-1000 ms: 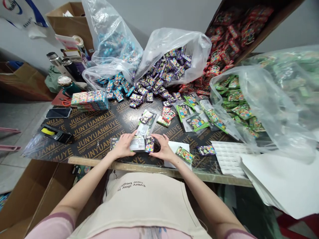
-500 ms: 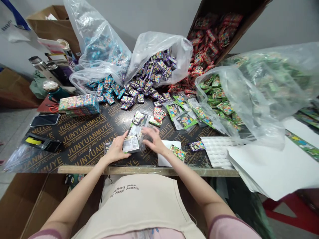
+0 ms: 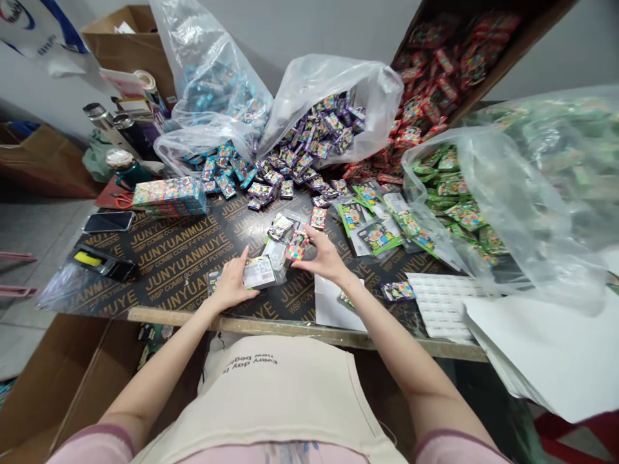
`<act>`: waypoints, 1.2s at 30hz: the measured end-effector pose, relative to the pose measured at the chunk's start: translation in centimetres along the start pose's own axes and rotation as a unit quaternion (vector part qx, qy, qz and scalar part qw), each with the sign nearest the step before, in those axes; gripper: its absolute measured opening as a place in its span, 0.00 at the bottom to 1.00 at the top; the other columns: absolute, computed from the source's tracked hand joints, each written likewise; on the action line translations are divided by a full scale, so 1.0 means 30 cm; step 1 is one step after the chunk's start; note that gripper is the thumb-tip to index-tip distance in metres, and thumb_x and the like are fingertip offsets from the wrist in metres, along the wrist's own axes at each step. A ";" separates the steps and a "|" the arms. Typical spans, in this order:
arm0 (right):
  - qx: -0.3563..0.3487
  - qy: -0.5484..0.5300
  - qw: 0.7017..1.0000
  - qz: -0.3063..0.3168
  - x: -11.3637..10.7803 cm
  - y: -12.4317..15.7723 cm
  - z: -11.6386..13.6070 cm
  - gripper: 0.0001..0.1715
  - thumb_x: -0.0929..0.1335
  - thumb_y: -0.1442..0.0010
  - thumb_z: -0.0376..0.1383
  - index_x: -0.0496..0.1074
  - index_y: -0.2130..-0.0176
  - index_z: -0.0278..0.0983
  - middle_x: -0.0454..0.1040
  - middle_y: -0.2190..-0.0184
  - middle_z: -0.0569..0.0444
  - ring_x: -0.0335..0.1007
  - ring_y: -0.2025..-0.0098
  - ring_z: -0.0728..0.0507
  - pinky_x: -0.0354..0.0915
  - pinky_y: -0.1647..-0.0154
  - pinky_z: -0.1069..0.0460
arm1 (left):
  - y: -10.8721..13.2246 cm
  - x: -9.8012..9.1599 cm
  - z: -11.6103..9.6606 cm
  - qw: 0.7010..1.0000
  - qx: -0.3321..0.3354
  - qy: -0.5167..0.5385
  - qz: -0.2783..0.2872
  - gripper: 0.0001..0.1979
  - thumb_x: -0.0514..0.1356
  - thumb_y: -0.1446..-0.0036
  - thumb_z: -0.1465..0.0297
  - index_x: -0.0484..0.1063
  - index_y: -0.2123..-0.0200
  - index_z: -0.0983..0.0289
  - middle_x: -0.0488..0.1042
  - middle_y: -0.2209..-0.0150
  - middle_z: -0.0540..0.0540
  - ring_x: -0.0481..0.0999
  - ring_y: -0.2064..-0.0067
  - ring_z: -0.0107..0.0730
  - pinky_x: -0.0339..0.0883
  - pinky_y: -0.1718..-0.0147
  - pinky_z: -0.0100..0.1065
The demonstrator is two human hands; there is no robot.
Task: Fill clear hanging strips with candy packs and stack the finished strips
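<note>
My left hand grips a flat blister package with a barcode label, thumb at its near edge and index finger across its far edge. Held between thumb and fingers of my right hand is a small red candy packet, just over the clear plastic to the right of that package. A dark packet lies on clear packaging beyond both hands. Another red packet rests on the table past my right fingertips. Under my right forearm a white sheet is partly covered.
Blue, purple and green packets spill from plastic bags; red ones from a carton. Green-edged packages lie right of centre. A tape dispenser and phone are left; a sticker sheet is right.
My right hand has moved forward and taken hold of a red packet from the small pile. My left hand stays on the barcoded package. The whole view has shifted slightly.
</note>
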State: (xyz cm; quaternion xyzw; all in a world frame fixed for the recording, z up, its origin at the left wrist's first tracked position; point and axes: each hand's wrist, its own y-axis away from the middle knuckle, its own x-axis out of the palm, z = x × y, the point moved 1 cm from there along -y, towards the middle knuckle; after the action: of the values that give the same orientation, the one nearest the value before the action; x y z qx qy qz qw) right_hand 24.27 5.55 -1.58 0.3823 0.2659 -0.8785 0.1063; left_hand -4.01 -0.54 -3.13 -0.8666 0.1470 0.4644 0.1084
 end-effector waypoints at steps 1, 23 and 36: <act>-0.019 0.005 0.999 0.028 0.008 0.013 0.046 0.54 0.73 0.51 0.50 0.50 0.34 0.39 0.64 0.41 0.44 0.63 0.43 0.35 0.60 0.43 0.41 | -0.006 -0.012 -0.001 1.000 0.002 0.001 -0.009 0.60 0.68 0.60 0.64 0.30 0.32 0.62 0.68 0.48 0.61 0.67 0.49 0.49 0.58 0.49 0.48; 0.158 0.088 0.980 -0.080 0.061 0.046 -0.016 0.34 0.66 0.41 0.41 0.57 0.38 0.39 0.67 0.43 0.41 0.58 0.41 0.33 0.51 0.44 0.38 | -0.001 -0.034 -0.041 0.998 0.041 0.014 0.039 0.62 0.69 0.60 0.66 0.28 0.32 0.60 0.68 0.47 0.60 0.67 0.49 0.49 0.59 0.50 0.46; 0.066 -0.095 0.993 -0.018 -0.019 0.075 0.173 0.22 0.71 0.48 0.37 0.71 0.52 0.40 0.76 0.57 0.50 0.71 0.56 0.40 0.67 0.53 0.45 | -0.051 -0.001 -0.141 0.973 -0.008 0.217 -0.080 0.43 0.65 0.51 0.56 0.53 0.36 0.61 0.66 0.44 0.63 0.69 0.46 0.46 0.62 0.47 0.46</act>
State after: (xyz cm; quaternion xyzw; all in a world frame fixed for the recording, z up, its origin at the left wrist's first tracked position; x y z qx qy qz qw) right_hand 22.34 0.81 0.90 0.2981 0.2023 -0.9285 0.0900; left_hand -0.20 -0.47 -0.72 -0.9564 0.0936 0.2564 0.1040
